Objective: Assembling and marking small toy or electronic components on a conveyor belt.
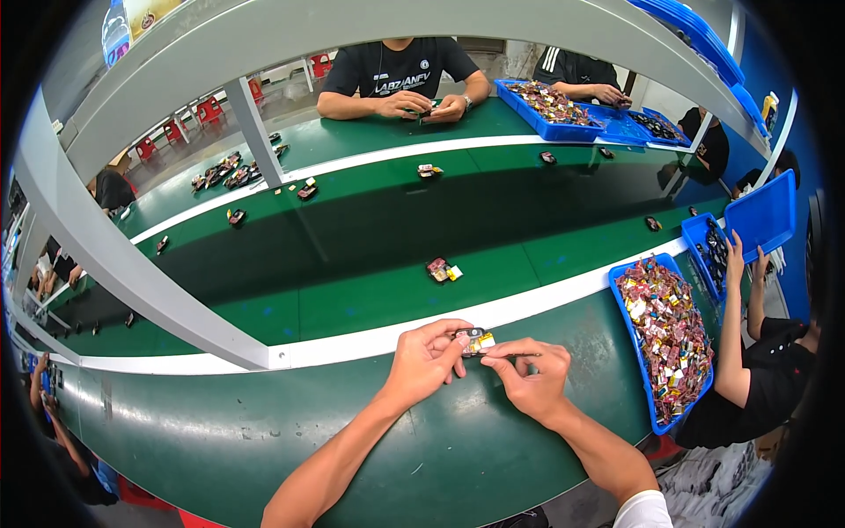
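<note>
In front of me, above the near ledge, my left hand (424, 358) grips a small black electronic device (476, 333) between thumb and fingers. A yellow-and-white piece shows on the device's right side. Closed in a pinch, my right hand (532, 376) meets the device's lower right edge. A thin dark sliver shows at its fingers, too small to name. Beyond my hands, another small device (437, 269) with a yellow-and-white piece beside it lies on the green conveyor belt (370, 304).
A blue tray (642, 374) heaped with small reddish parts stands right of my hands. Nearby, a person holds up a blue tray (764, 216). More devices dot the belt. Across it, a person (405, 79) handles a small item. A grey frame post (132, 255) rises at left.
</note>
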Available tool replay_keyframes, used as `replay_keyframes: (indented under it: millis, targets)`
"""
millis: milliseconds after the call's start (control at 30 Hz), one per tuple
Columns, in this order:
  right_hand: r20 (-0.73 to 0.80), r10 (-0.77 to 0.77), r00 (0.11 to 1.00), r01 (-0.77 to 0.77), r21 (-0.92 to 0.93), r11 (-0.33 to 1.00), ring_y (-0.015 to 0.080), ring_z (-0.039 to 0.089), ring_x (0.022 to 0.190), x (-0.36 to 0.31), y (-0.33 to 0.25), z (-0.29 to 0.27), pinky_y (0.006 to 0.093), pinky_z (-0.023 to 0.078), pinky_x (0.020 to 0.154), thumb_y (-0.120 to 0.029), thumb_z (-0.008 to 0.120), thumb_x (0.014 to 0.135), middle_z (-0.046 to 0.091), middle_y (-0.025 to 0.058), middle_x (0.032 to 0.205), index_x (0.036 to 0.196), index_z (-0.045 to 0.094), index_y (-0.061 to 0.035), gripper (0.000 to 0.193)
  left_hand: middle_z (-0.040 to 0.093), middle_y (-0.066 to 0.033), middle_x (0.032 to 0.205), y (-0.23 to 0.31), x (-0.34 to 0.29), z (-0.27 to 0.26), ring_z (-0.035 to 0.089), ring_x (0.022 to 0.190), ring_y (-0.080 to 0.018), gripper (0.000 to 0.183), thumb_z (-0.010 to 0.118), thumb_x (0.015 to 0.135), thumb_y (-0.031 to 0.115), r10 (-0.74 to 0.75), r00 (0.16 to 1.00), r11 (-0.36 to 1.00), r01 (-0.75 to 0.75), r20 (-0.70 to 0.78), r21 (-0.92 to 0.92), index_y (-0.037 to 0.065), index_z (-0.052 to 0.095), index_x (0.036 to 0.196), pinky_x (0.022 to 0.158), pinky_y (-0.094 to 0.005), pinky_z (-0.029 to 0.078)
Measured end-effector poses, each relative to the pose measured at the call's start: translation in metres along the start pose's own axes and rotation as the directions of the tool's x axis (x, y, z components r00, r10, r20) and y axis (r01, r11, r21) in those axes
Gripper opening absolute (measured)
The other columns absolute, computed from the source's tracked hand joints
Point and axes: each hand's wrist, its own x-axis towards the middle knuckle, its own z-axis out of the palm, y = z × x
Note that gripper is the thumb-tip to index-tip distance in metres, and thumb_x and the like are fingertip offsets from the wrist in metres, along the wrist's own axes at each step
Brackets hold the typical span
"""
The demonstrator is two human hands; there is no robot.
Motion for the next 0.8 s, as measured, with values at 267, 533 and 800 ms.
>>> replay_keyframes:
  millis: [267,533,800]
  targets:
    - [-0.004,-0.108,0.994,0.108,0.0,0.994,0.009,0.038,0.038,0.0004,0.0028,0.0019,0.0261,0.031,0.044,-0.005,0.085,0.073,0.067,-0.0039,0.061,0.081,0.076,-0.0099,0.013,0.069,-0.0044,0.073,0.0005,0.0001,0.0033,0.06,0.056,-0.007,0.022,0.068,0.092,0.006,-0.02,0.999,0.999,0.021,-0.037,0.046,-0.004,0.067,0.112,0.05,-0.023,0.045]
    - [0.05,-0.136,0.99,0.137,-0.032,0.99,0.0074,0.043,0.039,-0.0003,0.0047,0.0004,0.0234,0.036,0.045,0.0,0.083,0.071,0.077,0.0028,0.081,0.079,0.074,-0.0058,0.013,0.067,-0.0033,0.068,0.0045,0.0008,0.0042,0.057,0.054,-0.0053,0.017,0.067,0.091,0.002,-0.034,0.999,0.998,0.036,-0.038,0.048,-0.005,0.069,0.107,0.05,-0.0227,0.043]
    - [0.047,-0.155,0.987,0.156,-0.024,0.987,0.0067,0.042,0.038,-0.0004,0.0,0.0015,0.0247,0.034,0.045,-0.002,0.083,0.072,0.077,0.0015,0.078,0.078,0.074,-0.0075,0.012,0.069,-0.004,0.072,-0.0011,0.0033,0.001,0.06,0.055,-0.0058,0.021,0.064,0.093,0.001,-0.054,0.999,0.992,0.054,-0.007,0.116,-0.004,0.068,0.112,0.046,-0.0205,0.043]
